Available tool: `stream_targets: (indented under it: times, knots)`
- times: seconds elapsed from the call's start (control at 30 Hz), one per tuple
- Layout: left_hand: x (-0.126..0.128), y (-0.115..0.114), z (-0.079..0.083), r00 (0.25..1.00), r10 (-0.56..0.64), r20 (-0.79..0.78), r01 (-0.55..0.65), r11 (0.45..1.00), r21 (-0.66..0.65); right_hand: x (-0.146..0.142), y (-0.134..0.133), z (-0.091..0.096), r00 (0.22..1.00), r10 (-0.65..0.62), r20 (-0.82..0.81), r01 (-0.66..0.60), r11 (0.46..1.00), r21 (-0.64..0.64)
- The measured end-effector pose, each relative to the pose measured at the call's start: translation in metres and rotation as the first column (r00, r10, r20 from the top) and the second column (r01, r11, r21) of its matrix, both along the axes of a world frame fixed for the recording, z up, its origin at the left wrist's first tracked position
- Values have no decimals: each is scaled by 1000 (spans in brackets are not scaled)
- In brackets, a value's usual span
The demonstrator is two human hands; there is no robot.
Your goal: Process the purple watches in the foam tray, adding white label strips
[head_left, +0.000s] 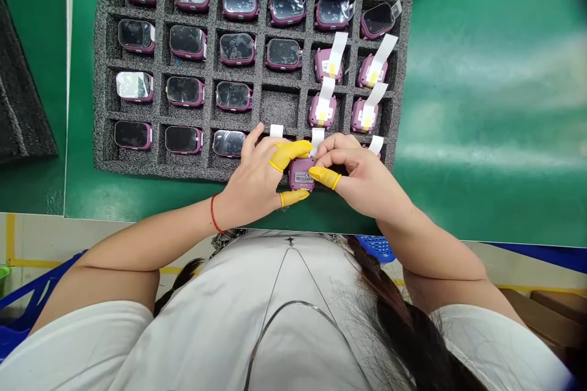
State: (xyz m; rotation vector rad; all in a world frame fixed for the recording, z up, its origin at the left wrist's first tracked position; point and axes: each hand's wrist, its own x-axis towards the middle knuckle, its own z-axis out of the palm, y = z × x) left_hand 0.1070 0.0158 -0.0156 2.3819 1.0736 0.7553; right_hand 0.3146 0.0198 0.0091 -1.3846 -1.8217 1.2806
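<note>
foam tray (279, 109) on green tabletop (481, 104) | pale floor (46, 244) | left hand (257, 174) pinching purple watch (301, 179) | right hand (364, 174) grip unclear

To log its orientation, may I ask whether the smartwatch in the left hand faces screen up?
No, the smartwatch has its purple back, with a barcode label, facing up.

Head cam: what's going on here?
A person's left hand, wearing yellow finger cots, holds a purple rounded-square watch-like device, back up with its printed label showing. The right hand is at the device's right edge; whether it grips anything is unclear. Both work at the near edge of a dark grey foam compartment tray on a green tabletop. Most devices in it lie screen up; several at the right lie back up with white strips.
</note>
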Motion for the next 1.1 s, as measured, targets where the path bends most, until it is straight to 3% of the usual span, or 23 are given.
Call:
stream_targets:
  times: [1.1]
  knots:
    - [0, 1, -2, 1000, -2, -17, 2, 1000, 6, -2, -1, 1, 998, -12, 58, 9, 999, 50]
